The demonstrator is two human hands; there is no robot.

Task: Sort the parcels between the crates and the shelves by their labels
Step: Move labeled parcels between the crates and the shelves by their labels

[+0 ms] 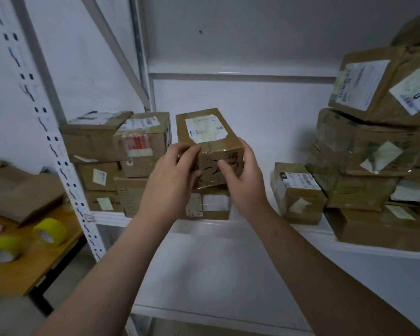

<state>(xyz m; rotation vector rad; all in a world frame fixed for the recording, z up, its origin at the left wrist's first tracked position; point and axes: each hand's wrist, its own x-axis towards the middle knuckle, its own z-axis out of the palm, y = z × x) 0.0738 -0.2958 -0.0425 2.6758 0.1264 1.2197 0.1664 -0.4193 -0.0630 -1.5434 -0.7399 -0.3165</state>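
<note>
Holding a small brown cardboard parcel with a white label on top and black handwriting on its near face (210, 146), both hands are at the centre of the view. The left hand (172, 175) wraps the parcel's left corner, fingers (189, 151) curled over the top edge; the right hand (243, 175) grips the right side with the thumb pressed on the written face. The parcel sits over a smaller brown box with pale stickers (207, 204) on the white metal shelf (228, 225); whether it rests on that box or is lifted just clear is hard to tell.

At nine o'clock, a wooden table (22, 267) carries two yellow rolls of tape (50, 231) and a flattened brown carton (20, 190).

Further back, at ten o'clock, a stack of labelled brown boxes (114, 156) fills the shelf's left end, and at three o'clock a taller, crooked heap of worn taped parcels (374, 146) fills the right.

Judging from this, much sorting is done: many parcels are shelved. This one is mid-placement, and no crates are in view, so what remains cannot be gauged.
</note>
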